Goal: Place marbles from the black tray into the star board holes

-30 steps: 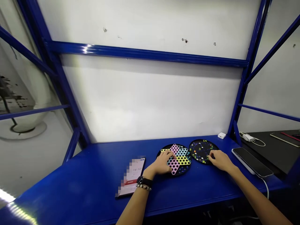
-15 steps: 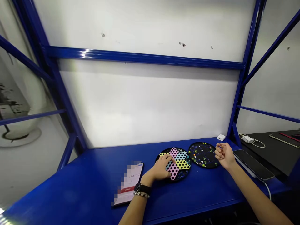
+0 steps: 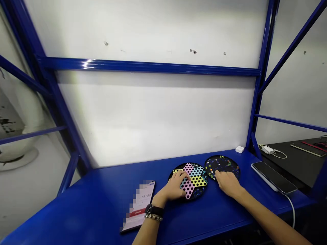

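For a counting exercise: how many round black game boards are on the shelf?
2. One board lies under the left hand and a star-shaped plate; the other board sits to its right, under the right hand.

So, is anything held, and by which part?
No clear hold: left hand rests on the pastel star-shaped board, right hand on the round black marble board.

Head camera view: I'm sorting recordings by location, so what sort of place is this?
Probably a makeshift work or test bench rather than a living space: a blue steel shelving rack with a blue metal shelf, a pockmarked white wall, and a smartphone on a charging cable.
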Motion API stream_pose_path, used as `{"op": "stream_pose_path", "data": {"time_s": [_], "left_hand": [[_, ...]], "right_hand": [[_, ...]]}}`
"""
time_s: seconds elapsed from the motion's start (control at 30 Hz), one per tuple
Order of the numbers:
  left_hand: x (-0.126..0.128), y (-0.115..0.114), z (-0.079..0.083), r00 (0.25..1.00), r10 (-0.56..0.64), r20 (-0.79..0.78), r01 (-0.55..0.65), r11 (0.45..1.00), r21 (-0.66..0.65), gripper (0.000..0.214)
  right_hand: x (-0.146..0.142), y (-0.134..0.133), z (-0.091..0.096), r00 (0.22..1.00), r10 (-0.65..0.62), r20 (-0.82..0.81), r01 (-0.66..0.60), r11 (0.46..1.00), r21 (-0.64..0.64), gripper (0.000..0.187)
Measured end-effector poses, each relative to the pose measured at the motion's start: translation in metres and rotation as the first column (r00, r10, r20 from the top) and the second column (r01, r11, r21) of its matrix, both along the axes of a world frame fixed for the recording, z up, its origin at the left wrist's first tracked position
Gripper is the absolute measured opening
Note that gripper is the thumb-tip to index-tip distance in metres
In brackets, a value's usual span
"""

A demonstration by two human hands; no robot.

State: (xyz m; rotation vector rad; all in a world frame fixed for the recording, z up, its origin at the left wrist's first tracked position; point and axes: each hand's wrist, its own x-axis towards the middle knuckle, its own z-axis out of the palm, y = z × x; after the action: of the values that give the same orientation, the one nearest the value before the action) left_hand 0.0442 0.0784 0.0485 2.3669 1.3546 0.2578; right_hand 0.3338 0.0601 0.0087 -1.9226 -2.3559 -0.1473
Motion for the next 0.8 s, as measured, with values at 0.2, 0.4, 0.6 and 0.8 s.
{"op": "stream_pose_path", "data": {"time_s": [0.2, 0.4, 0.6, 0.8], "left_hand": [[0.000, 0.000, -0.001, 1.000, 0.006, -0.012, -0.006, 1.000, -0.010, 0.058], [-0.001, 0.001, -0.001, 1.000, 0.000, -0.004, 0.000, 1.000, -0.020, 0.060], [-0.001, 0.002, -0.002, 1.000, 0.003, -0.005, -0.004, 1.000, -0.011, 0.059], [0.000, 0.002, -0.001, 1.000, 0.015, -0.007, -0.015, 1.000, -0.018, 0.061]], "right_hand": [[-0.005, -0.008, 0.005, 0.996, 0.044, 0.077, -0.042, 0.999, -0.028, 0.036], [0.020, 0.016, 0.006, 0.951, -0.007, -0.308, -0.005, 0.999, -0.040, 0.032], [0.073, 0.044, 0.006, 0.273, -0.117, -0.955, 0.101, 0.991, -0.092, 0.037], [0.126, 0.049, 0.019, -0.271, -0.206, -0.940, -0.036, 0.978, -0.204, 0.026]]}}
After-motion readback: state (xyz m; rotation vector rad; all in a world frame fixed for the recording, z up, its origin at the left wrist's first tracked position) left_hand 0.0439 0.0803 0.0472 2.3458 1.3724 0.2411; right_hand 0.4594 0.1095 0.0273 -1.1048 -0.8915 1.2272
